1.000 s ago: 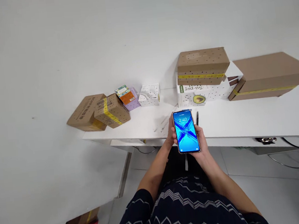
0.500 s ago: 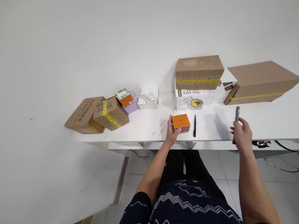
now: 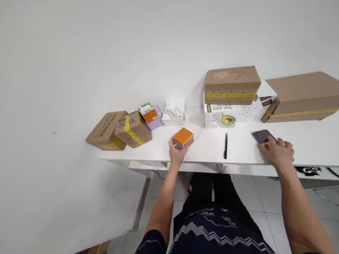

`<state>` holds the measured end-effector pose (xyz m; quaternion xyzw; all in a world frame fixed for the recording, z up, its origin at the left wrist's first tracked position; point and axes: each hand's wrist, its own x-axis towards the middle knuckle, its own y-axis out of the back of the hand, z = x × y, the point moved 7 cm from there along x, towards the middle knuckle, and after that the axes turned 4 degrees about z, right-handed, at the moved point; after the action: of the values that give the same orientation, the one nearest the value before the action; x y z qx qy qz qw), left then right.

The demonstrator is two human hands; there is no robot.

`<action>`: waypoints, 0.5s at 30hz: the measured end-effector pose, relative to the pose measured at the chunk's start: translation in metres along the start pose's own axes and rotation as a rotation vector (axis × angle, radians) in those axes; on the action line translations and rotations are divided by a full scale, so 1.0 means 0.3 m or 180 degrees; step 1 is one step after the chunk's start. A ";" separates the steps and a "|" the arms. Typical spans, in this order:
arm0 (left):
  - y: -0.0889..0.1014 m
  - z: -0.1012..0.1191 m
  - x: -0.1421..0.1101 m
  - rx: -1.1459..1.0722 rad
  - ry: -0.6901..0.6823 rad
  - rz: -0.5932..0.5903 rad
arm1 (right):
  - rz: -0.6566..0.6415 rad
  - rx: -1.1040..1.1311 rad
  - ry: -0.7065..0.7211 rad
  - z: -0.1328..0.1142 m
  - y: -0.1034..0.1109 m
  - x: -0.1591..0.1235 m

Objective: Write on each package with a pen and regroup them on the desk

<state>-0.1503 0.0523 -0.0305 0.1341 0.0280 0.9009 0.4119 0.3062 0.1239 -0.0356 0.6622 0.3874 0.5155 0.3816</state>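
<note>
My left hand grips a small orange-topped box and holds it just above the white table, left of centre. My right hand rests on the table at the right, fingers laid over the near end of a dark phone that lies face down. A black pen lies on the table between my two hands.
Along the wall stand several boxes: two taped brown cartons at the left, small colourful packs, a white dotted box, a white avocado box with a brown carton on top, and a large flat carton at the right. Cables hang under the table.
The phone left my two-handed hold; my right hand carried it to the right and laid it face down. My left hand picked up the orange box and moved it left.
</note>
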 end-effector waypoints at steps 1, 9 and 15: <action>0.046 -0.012 0.034 0.0077 0.0063 0.0311 | 0.0150 0.0101 0.0067 -0.013 0.007 -0.002; 0.234 -0.025 0.251 0.1146 0.0386 0.2012 | 0.0263 0.1388 0.0603 -0.262 0.010 -0.103; 0.201 -0.035 0.338 0.1170 0.0665 0.2419 | 0.0071 0.1473 0.0437 -0.324 -0.021 -0.122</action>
<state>-0.2608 0.0892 -0.0086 0.1141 0.1781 0.9773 0.0152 0.2041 0.1036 -0.0381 0.6997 0.5129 0.4610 0.1867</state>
